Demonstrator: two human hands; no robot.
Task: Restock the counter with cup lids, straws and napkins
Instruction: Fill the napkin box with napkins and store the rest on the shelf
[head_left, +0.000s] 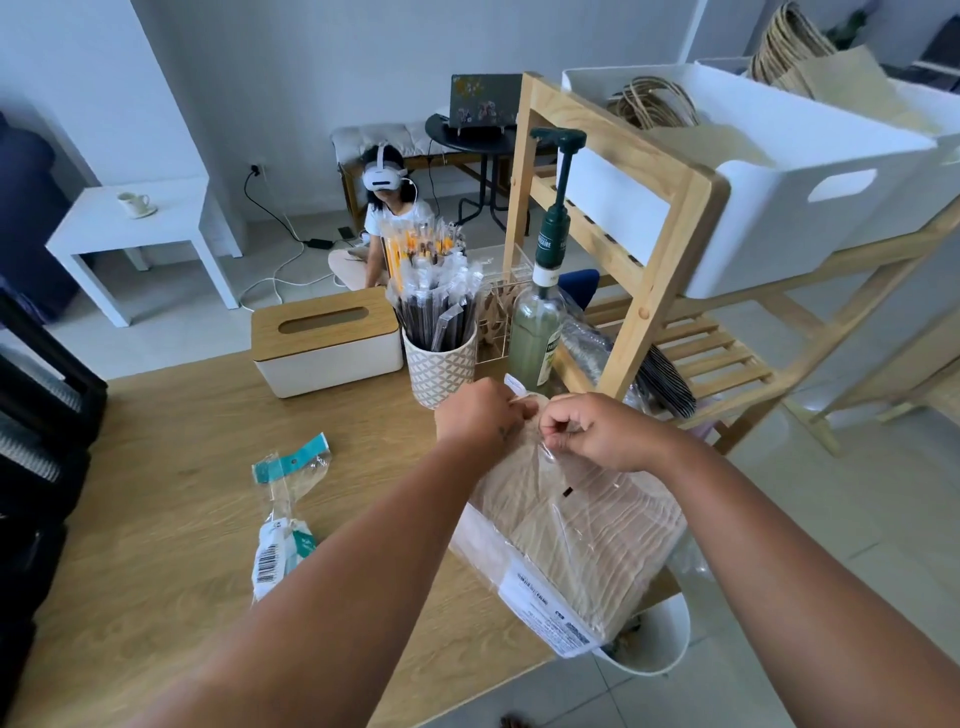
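A clear plastic pack of brown napkins (582, 530) lies on the right end of the wooden table (171, 467). My left hand (480, 413) and my right hand (597, 434) both pinch the plastic at the pack's far top edge, close together. Behind them a patterned cup (440, 371) holds several wrapped straws (431, 280). A white tissue box with a wooden lid (324, 340) stands left of the cup. No cup lids are visible.
An empty torn wrapper (285, 519) lies on the table to the left. A pump bottle (540, 312) and a clear stirrer holder (498, 317) stand behind the cup. A wooden shelf (670, 249) with white bins (779, 171) is on the right. A person with a headset (384, 208) sits on the floor beyond.
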